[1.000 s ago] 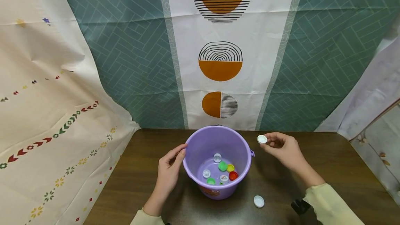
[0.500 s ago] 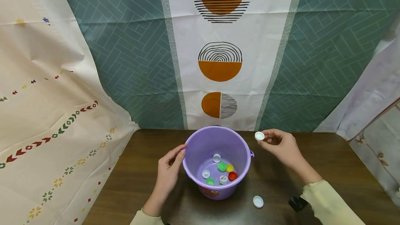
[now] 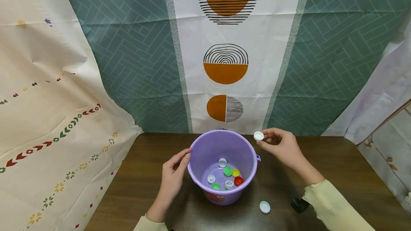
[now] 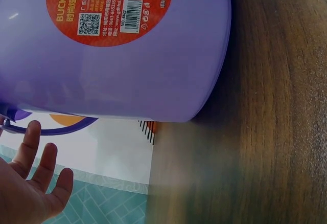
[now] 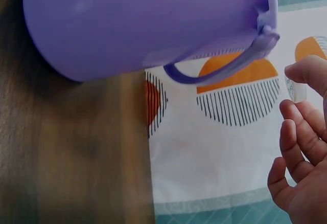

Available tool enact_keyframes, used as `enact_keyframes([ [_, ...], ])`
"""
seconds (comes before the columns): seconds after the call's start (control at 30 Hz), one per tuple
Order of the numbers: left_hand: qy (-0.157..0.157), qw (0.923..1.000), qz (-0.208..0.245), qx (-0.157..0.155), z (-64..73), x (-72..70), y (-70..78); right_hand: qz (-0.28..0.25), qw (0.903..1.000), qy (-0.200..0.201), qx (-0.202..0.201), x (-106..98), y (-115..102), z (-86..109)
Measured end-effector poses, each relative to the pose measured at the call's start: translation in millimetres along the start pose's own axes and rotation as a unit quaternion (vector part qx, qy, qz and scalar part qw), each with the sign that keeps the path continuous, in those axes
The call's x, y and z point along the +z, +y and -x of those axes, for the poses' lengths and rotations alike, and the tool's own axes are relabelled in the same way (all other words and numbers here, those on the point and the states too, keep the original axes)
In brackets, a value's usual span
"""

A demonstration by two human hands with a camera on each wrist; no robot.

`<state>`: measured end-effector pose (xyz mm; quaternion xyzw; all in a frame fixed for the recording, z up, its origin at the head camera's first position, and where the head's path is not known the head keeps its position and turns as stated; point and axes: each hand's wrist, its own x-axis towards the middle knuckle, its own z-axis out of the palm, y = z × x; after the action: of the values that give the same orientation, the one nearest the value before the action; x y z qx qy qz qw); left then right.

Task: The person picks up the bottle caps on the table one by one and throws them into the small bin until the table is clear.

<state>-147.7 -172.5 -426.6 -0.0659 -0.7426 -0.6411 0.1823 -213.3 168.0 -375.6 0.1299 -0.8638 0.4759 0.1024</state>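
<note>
A purple bucket (image 3: 221, 145) stands upright on the table, several bottle caps lying on its bottom. My left hand (image 3: 173, 174) grips its left rim with thumb and forefinger. In the left wrist view, the other fingers of that hand (image 4: 38, 183) spread away from the bucket wall (image 4: 127, 81). My right hand (image 3: 284, 147) pinches a white bottle cap (image 3: 258, 136) with its open side showing, raised by the bucket's right rim. Inside the bucket lie a red cap (image 3: 238, 181), a yellow cap (image 3: 236, 173), and green and white ones. The right wrist view shows the pinched cap's edge (image 5: 296, 88).
Another white cap (image 3: 264, 207) rests on the brown wooden table (image 3: 138, 181), right of the bucket. The bucket's handle (image 5: 219, 70) hangs at the back. A patterned cloth (image 3: 226, 63) hangs behind the table, with a cream cloth (image 3: 64, 134) at the left.
My right hand has moved left and slightly up with the white bottle cap, closer to the bucket's rim. The left hand and the bucket have stayed in place.
</note>
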Motion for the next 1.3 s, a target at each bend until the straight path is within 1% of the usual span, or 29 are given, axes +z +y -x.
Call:
enact_keyframes([
  [0.2,-0.001,1.0000,0.001,-0.002,0.0,0.0,0.5,-0.012,0.9998,-0.007,-0.011,10,18,-11.6],
  [0.3,-0.001,1.0000,0.003,-0.003,-0.5,0.3,0.8,-0.024,0.9994,-0.017,-0.017,12,5,-11.7],
  [0.43,-0.004,1.0000,0.006,-0.004,-0.4,0.6,1.4,-0.048,0.9979,-0.037,-0.024,12,-25,-7.1],
  [0.53,-0.005,1.0000,0.007,-0.005,-0.4,0.7,1.6,-0.052,0.9970,-0.050,-0.027,15,-42,-4.9],
  [0.6,-0.004,1.0000,0.007,-0.004,-0.3,0.7,1.8,-0.055,0.9964,-0.059,-0.027,18,-50,-4.7],
  [0.73,-0.004,1.0000,0.005,-0.005,0.2,0.3,2.7,-0.061,0.9950,-0.073,-0.028,28,-54,-7.4],
  [0.87,-0.005,1.0000,0.004,-0.004,0.1,0.6,3.1,-0.058,0.9942,-0.083,-0.036,40,-47,-12.6],
  [1.03,-0.003,1.0000,0.003,-0.002,-0.9,1.1,3.2,-0.064,0.9912,-0.099,-0.060,54,-43,-16.0],
  [1.13,-0.004,1.0000,0.005,-0.006,-1.1,0.8,2.8,-0.064,0.9894,-0.110,-0.071,59,-46,-15.6],
  [1.3,-0.005,0.9999,0.006,-0.011,-0.7,0.0,2.1,-0.066,0.9875,-0.126,-0.067,63,-60,-12.2],
])
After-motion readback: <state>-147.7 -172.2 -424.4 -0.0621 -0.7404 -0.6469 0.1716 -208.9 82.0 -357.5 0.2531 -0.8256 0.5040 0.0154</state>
